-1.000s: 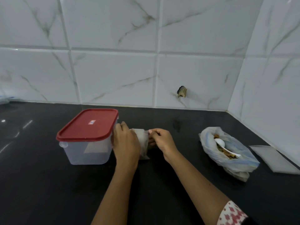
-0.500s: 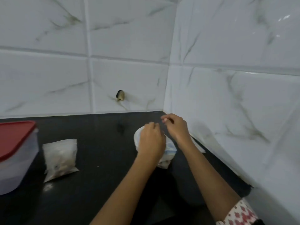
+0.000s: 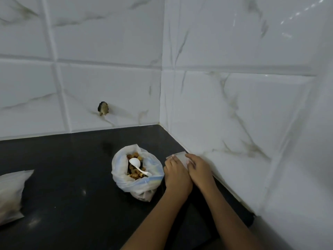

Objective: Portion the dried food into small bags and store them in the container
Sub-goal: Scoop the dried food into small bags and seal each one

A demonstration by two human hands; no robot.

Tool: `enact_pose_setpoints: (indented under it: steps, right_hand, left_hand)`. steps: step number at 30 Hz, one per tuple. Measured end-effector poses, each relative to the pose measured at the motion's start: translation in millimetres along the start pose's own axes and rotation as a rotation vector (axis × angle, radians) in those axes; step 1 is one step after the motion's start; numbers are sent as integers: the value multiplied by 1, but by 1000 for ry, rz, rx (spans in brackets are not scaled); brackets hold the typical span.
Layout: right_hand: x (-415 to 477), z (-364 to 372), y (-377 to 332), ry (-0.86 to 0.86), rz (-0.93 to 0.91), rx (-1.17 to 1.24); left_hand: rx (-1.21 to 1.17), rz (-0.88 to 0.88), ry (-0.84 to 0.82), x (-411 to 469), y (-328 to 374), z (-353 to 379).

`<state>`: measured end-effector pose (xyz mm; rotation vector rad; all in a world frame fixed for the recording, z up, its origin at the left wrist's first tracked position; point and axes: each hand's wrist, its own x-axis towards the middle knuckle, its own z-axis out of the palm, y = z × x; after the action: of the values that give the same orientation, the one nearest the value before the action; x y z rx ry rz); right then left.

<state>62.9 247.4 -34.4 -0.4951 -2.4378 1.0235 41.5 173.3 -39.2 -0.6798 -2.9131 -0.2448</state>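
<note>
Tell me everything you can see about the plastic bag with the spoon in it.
The plastic bag is thin, crinkled film, whitish with faint blue stripes. It sits slumped on the black counter near the tiled corner, with its mouth open and facing up. Inside lie brown and golden pieces of dried food. A white spoon rests on them, handle pointing front-right. The left hand is right beside the bag's right edge; whether they touch is unclear.

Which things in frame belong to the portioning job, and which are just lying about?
Job: open food bag; white spoon in it; filled small bag, left edge; flat empty bag under the left hand and right hand.
Not job: dark stub on the wall tile.
</note>
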Motion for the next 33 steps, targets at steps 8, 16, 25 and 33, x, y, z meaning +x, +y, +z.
enact_pose_setpoints:
  steps: [8,16,25,33]
  right_hand:
    - [-1,-1,1,65,-12,71]
    - [-4,-4,-8,235,-37,231]
    - [-8,17,-76,175,-88,497]
    - [3,54,-105,-269,30,177]
  left_hand:
    - [-177,-33,75,6,-2,2]
    - [-494,40,279,3,-6,-14]
    - [-701,-82,417,-6,-63,-60]
    - [-801,-142,211,-18,-131,-54]
